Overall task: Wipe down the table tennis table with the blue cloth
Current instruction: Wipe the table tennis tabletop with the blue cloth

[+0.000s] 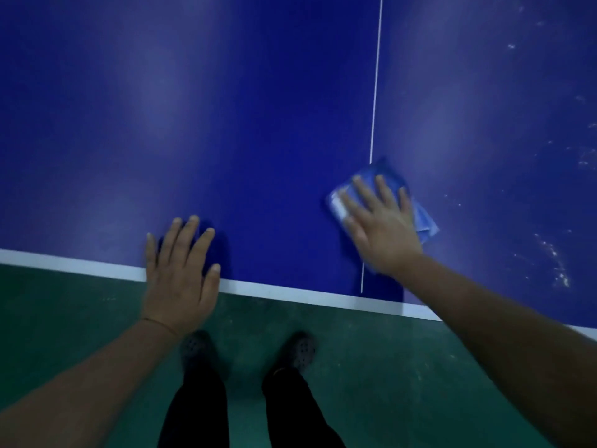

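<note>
Dark green flooring (387, 367) is showing along the bottom of the frame, below the white-edged table tennis table (226, 124) that is filling the upper part. At right of centre, a folded blue cloth (423, 218) is lying flat on the tabletop, covering part of the white centre line (374, 92). It looks light, soft and limp (likely to bunch unless pressed from above). The right hand (378, 224) is pressing it down, fingers straight and spread. The left hand (181, 270) is resting flat on the table's near edge, fingers apart, holding nothing. White specks (555, 260) are dotting the far right.
</note>
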Demonstrator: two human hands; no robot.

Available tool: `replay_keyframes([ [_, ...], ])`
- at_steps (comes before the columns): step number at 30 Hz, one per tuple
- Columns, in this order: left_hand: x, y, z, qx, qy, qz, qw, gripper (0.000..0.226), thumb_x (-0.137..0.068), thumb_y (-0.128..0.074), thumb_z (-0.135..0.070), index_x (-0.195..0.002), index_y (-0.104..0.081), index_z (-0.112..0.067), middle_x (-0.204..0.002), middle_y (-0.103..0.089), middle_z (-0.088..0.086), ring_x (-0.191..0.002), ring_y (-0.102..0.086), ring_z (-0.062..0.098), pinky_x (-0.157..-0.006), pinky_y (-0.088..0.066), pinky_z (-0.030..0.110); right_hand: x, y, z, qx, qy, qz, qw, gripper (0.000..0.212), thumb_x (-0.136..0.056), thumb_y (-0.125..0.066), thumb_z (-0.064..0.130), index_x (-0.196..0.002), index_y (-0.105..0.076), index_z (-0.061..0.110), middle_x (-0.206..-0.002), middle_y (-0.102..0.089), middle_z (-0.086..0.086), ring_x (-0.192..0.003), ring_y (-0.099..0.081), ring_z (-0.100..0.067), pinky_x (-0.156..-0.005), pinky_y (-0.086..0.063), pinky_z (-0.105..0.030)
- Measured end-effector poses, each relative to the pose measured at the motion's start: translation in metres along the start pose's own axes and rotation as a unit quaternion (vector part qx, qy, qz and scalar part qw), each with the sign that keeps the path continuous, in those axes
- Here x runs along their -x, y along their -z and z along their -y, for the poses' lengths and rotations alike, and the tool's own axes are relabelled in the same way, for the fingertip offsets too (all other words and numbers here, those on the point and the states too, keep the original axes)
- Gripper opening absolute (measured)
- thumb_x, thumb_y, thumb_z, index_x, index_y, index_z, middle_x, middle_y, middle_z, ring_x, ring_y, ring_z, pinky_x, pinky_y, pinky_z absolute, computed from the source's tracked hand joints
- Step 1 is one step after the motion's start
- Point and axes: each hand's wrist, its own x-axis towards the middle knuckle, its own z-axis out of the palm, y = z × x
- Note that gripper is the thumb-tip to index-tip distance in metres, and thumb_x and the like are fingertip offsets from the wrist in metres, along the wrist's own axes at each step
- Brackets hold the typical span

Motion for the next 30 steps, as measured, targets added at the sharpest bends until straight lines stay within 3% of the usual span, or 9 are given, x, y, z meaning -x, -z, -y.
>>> replay_keyframes([
  [3, 0.0, -0.005, -0.003, -0.017, -0.019, 0.025, 0.999, 0.062, -0.096, -0.031, -0.04, -0.144, -0.045, -0.005, -0.157, -0.033, 0.015, -0.148, -0.024, 0.031, -0.12, -0.008, 0.059, -0.011, -0.003, 0.052, -0.027, -0.113, -0.025, 0.993, 0.056, -0.1, -0.021, 0.046, -0.154, -0.032, 0.034, -0.165, -0.022, 0.001, -0.152, -0.013, -0.035, -0.118, -0.007, -0.064],
  [6, 0.0, -0.007, -0.002, -0.021, -0.003, 0.034, 0.999, 0.065, -0.095, -0.031, -0.043, -0.147, -0.041, -0.007, -0.159, -0.029, 0.013, -0.149, -0.021, 0.028, -0.12, -0.006, 0.058, 0.024, -0.014, 0.104, -0.026, 0.131, 0.014, 0.991, 0.051, -0.103, -0.026, 0.048, -0.153, -0.031, 0.038, -0.164, -0.026, 0.003, -0.152, -0.016, -0.034, -0.12, -0.005, -0.063],
  [8, -0.001, -0.007, -0.005, -0.013, 0.007, 0.031, 0.999, 0.066, -0.095, -0.03, -0.044, -0.148, -0.039, -0.007, -0.161, -0.027, 0.012, -0.15, -0.018, 0.028, -0.12, -0.005, 0.058, 0.056, -0.017, 0.08, -0.023, 0.183, 0.025, 0.983, 0.049, -0.105, -0.028, 0.05, -0.153, -0.03, 0.041, -0.163, -0.027, 0.006, -0.151, -0.019, -0.03, -0.121, -0.006, -0.059],
  [12, -0.008, -0.008, -0.034, 0.011, -0.02, 0.014, 1.0, 0.064, -0.095, -0.032, -0.043, -0.148, -0.038, -0.008, -0.161, -0.026, 0.012, -0.15, -0.017, 0.029, -0.12, -0.004, 0.058, 0.098, -0.008, -0.038, 0.008, -0.099, 0.018, 0.995, 0.054, -0.102, -0.023, 0.043, -0.152, -0.04, 0.03, -0.163, -0.028, -0.003, -0.149, -0.023, -0.039, -0.116, -0.018, -0.062],
  [17, -0.035, -0.019, -0.099, 0.003, -0.05, 0.074, 0.996, 0.067, -0.095, -0.025, -0.047, -0.152, -0.035, -0.012, -0.164, -0.02, 0.007, -0.152, -0.011, 0.024, -0.121, -0.004, 0.057, 0.111, 0.004, -0.09, -0.083, -0.483, 0.0, 0.872, 0.063, -0.098, -0.003, 0.051, -0.158, -0.009, 0.037, -0.168, 0.0, 0.006, -0.154, 0.002, -0.029, -0.12, -0.003, -0.062],
  [19, -0.041, -0.025, -0.112, -0.018, -0.041, 0.099, 0.994, 0.07, -0.095, -0.016, -0.049, -0.156, -0.024, -0.015, -0.166, -0.007, 0.004, -0.153, 0.0, 0.021, -0.122, 0.002, 0.054, 0.083, 0.0, -0.054, -0.067, -0.449, -0.006, 0.891, 0.065, -0.095, -0.01, 0.045, -0.158, -0.018, 0.032, -0.168, -0.009, -0.001, -0.153, -0.006, -0.036, -0.118, -0.006, -0.064],
  [22, -0.041, -0.03, -0.113, -0.028, -0.027, 0.1, 0.994, 0.07, -0.096, -0.014, -0.049, -0.156, -0.022, -0.014, -0.165, -0.005, 0.004, -0.153, 0.003, 0.021, -0.122, 0.003, 0.054, 0.054, -0.012, 0.006, -0.029, -0.179, -0.004, 0.983, 0.055, -0.102, -0.021, 0.044, -0.154, -0.031, 0.032, -0.165, -0.022, 0.001, -0.152, -0.015, -0.035, -0.118, -0.009, -0.062],
  [24, -0.041, -0.03, -0.113, -0.025, -0.026, 0.1, 0.994, 0.069, -0.097, -0.017, -0.048, -0.155, -0.025, -0.013, -0.165, -0.01, 0.006, -0.153, 0.0, 0.023, -0.122, 0.0, 0.054, 0.049, -0.014, 0.001, -0.023, -0.102, 0.008, 0.995, 0.053, -0.104, -0.015, 0.051, -0.154, -0.027, 0.038, -0.165, -0.019, 0.007, -0.153, -0.01, -0.029, -0.121, -0.007, -0.059],
  [30, -0.042, -0.036, -0.112, -0.028, -0.04, 0.074, 0.996, 0.064, -0.097, -0.025, -0.043, -0.151, -0.034, -0.008, -0.162, -0.022, 0.013, -0.151, -0.014, 0.029, -0.119, -0.008, 0.058, 0.079, -0.008, -0.066, -0.048, -0.393, -0.009, 0.918, 0.06, -0.098, -0.015, 0.048, -0.156, -0.024, 0.036, -0.167, -0.016, 0.003, -0.153, -0.01, -0.031, -0.119, -0.011, -0.063],
])
